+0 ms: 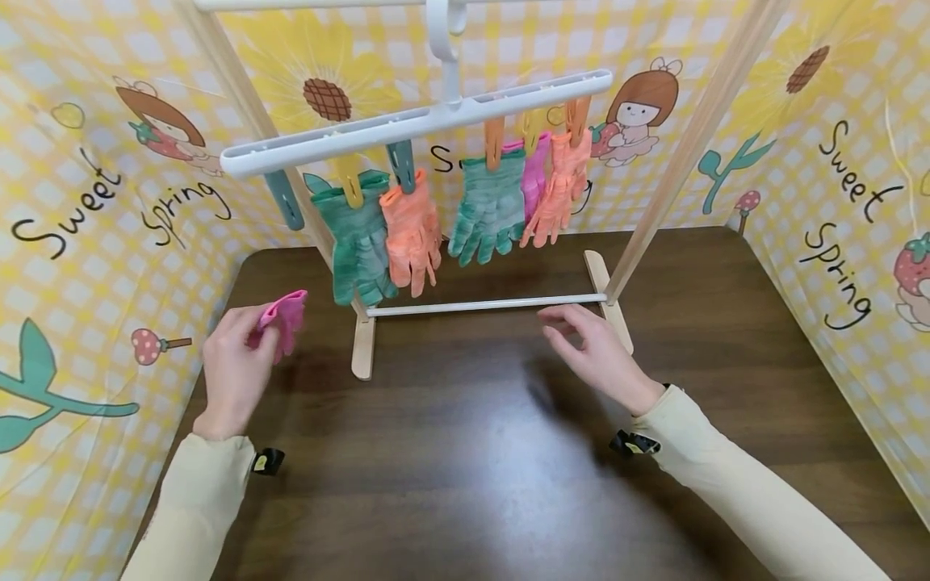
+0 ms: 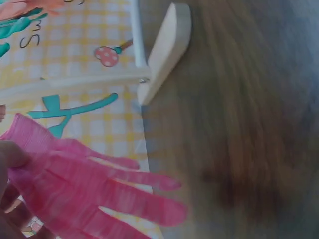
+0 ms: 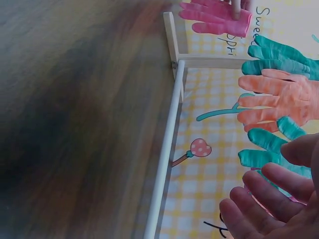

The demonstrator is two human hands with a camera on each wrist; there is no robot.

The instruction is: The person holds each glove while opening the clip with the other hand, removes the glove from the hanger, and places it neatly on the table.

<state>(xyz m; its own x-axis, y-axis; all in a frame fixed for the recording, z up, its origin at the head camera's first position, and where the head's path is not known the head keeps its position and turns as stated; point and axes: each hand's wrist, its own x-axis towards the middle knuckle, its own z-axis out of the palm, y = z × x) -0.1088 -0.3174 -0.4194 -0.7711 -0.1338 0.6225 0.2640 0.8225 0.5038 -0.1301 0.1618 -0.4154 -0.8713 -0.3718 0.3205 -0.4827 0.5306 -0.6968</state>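
Observation:
My left hand pinches a pink glove at its cuff, left of the rack; in the left wrist view the glove hangs with its fingers spread. My right hand holds nothing and hovers near the rack's right foot, fingers loosely bent. From a white hanger, clothespins hold two green gloves, two orange gloves and a pink glove, partly hidden behind its neighbours. At the hanger's left end a teal clothespin has no glove in it.
The hanger hangs from a wooden rack with upright posts, a white lower bar and wooden feet. It stands on a dark brown table. Yellow checked cloth with cartoon prints encloses the back and sides.

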